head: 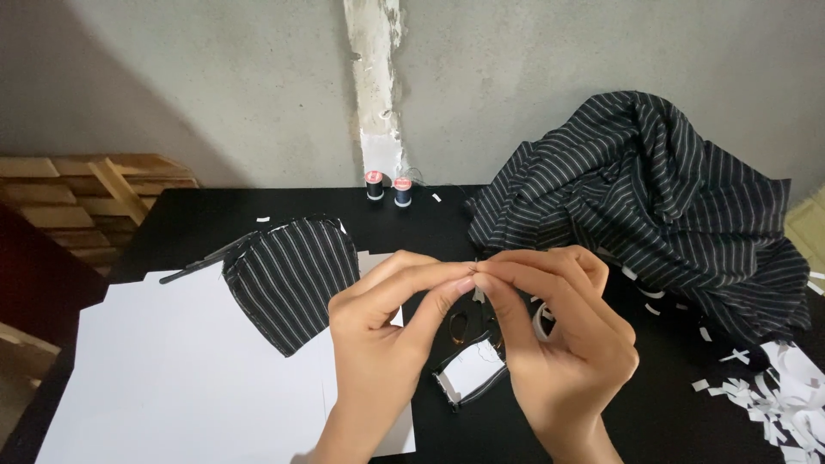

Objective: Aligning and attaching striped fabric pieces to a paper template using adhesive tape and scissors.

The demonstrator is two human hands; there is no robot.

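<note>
Head view: nearest the camera, the left hand [387,322] and the right hand [550,335] are raised together above the black worktop [180,223], fingertips meeting at about mid-frame. Both hands are closed in a pinch, thumb against forefinger, on something very fine held between them; it is too thin to be made out with certainty, though a thread or needle is judged likely from the grip. Under the hands a small white fabric piece edged in dark stripe [468,375] is seen lying on the worktop, with the looped handles of what appear to be scissors [460,325] just behind it, largely hidden by the fingers. To the left, large white paper sheets [172,378] are spread over the worktop, and a rounded cut piece of black striped cloth [290,279] rests across their upper edge; a dark slim tool [202,262] lies partly beneath it. At the right edge white paper scraps [773,395] are scattered. Farther back, a large heap of the same black striped fabric [653,206] is bundled on the right, and two thread spools [388,188] stand side by side against the grey wall [215,86]. As to progress, cutting is judged largely done, since shaped pieces and offcuts are present; the small piece appears already edged, while no stitching is visible on the larger striped piece.
</note>
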